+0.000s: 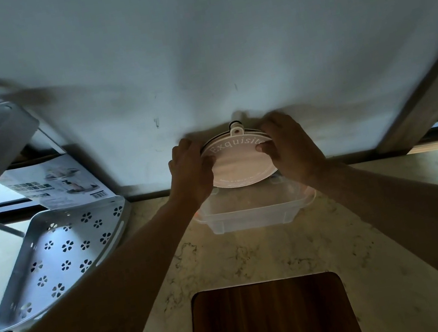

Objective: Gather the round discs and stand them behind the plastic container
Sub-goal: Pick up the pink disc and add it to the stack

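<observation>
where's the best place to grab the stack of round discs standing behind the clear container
Grip the stack of round discs by its left and right rims, as the left hand and right hand do. It stands on edge against the wall, above the plastic container.

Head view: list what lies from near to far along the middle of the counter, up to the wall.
Dark wooden cutting board → bare marbled stone countertop → clear rectangular plastic container → stack of pale pink round discs, held upright by left hand and right hand → white wall.
</observation>
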